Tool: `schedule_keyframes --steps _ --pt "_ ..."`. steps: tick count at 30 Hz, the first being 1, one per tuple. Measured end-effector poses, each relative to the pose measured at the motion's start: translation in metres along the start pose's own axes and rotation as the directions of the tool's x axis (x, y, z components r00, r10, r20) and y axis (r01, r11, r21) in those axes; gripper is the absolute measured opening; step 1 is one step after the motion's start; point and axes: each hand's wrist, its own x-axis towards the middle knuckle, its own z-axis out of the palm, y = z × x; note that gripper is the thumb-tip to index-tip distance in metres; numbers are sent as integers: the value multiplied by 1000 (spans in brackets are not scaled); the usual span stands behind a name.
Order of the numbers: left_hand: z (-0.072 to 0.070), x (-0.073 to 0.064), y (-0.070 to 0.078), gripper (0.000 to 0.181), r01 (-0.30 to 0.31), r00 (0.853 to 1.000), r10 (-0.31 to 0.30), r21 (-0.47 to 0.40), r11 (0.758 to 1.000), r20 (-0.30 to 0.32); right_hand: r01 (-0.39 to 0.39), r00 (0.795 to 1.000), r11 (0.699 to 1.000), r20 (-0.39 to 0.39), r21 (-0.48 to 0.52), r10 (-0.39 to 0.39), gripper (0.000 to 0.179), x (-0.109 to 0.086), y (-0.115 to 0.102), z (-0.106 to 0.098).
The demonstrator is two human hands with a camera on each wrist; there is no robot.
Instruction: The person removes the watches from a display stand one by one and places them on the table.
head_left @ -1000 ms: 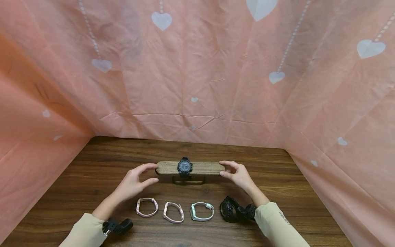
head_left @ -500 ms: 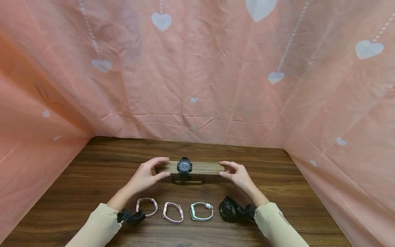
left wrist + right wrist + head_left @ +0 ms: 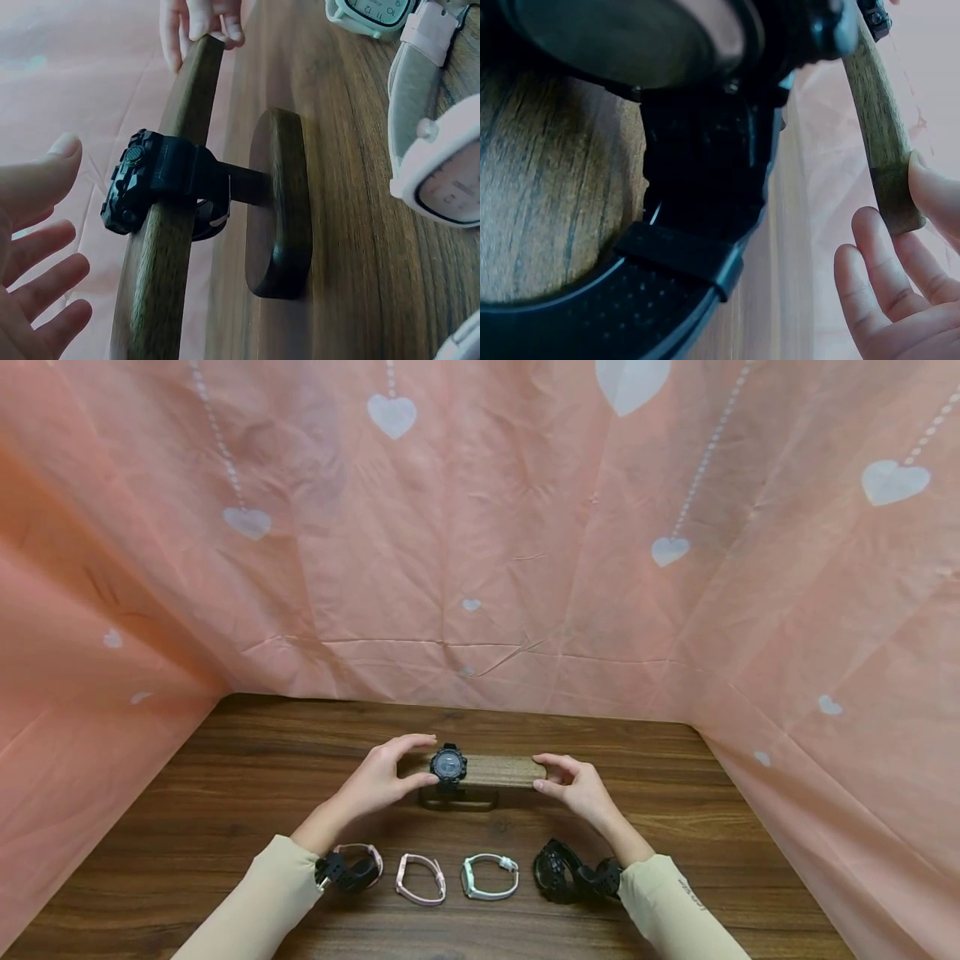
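A wooden watch stand (image 3: 506, 771) with a long rounded bar stands at the middle of the table. Strapped round its bar, left of centre, is a black digital watch (image 3: 449, 765). My left hand (image 3: 377, 778) spreads thumb and fingers above and below the bar, with their tips right at this watch. Its fingers look loose and apart from the bar in the left wrist view. At the other end of the bar, my right hand (image 3: 587, 788) holds the tip between thumb and fingers. The stand's oval base (image 3: 279, 210) rests on the table.
In front lie a pink watch (image 3: 372, 852) partly hidden by the left wrist camera (image 3: 356, 874), another pink watch (image 3: 401, 878), a mint watch (image 3: 468, 878) and a large black watch (image 3: 551, 870) beside the right wrist camera (image 3: 600, 878). Pink curtains (image 3: 465, 568) surround the table.
My left hand has moved right along the bar, from its left end up to the black digital watch. The right hand stays at the right end.
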Motion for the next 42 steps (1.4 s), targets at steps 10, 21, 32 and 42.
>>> schedule_keyframes --steps 10,21,32,42 --pt "6 8 -4 57 10 997 -12 33 999 78 -6 1000 1000 0 14 6 41 0 -1 1" --pt "15 19 -3 70 49 976 -71 114 992 206 -1 1000 1000 -5 8 1 41 -1 0 0" --pt "24 27 -3 72 39 955 -80 146 989 286 10 1000 1000 -8 20 -10 41 -3 -2 2" --pt "25 29 -2 74 42 953 -83 146 988 290 15 1000 1000 -18 21 -14 41 -3 -2 3"
